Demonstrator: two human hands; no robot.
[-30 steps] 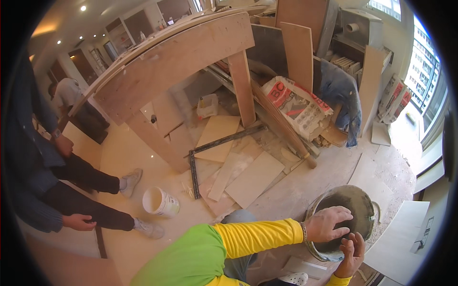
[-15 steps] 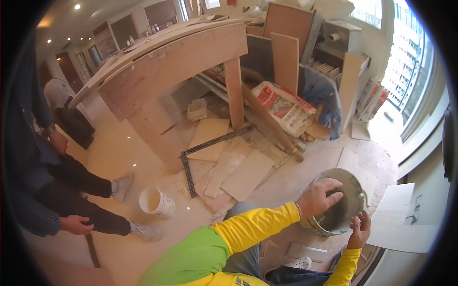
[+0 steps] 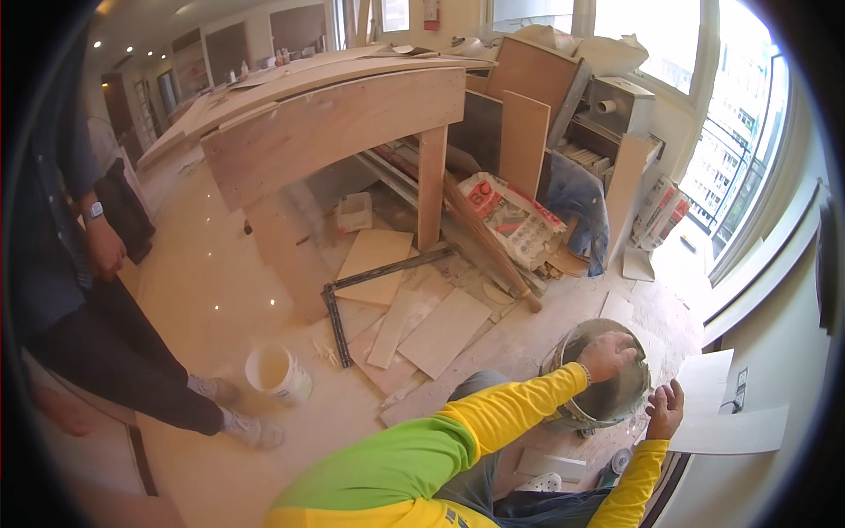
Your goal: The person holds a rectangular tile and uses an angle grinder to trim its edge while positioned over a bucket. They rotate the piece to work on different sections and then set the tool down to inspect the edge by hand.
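A round, grey-stained bucket (image 3: 613,400) stands on the floor in front of me, close to the wall on the right. My left hand (image 3: 607,354) reaches over its far side and into its mouth. The fingers of that hand are loosely bent and hold nothing that I can see; their tips are partly hidden. My right hand (image 3: 664,409) is raised just outside the bucket's right rim, its fingers apart and slightly curled, with nothing in them. What lies in the bucket's bottom cannot be made out.
White panels with a cutout (image 3: 735,405) stand by the right wall. Tile pieces (image 3: 444,334), a black angled frame (image 3: 334,326) and a white pail (image 3: 278,374) lie ahead and left. A wooden table (image 3: 343,114) stands behind; another person (image 3: 114,352) stands at left.
My left hand has moved from above the bucket's rim down into its mouth. My right hand has shifted only slightly. The view has tilted, and the other person's lower hand has drawn back left.
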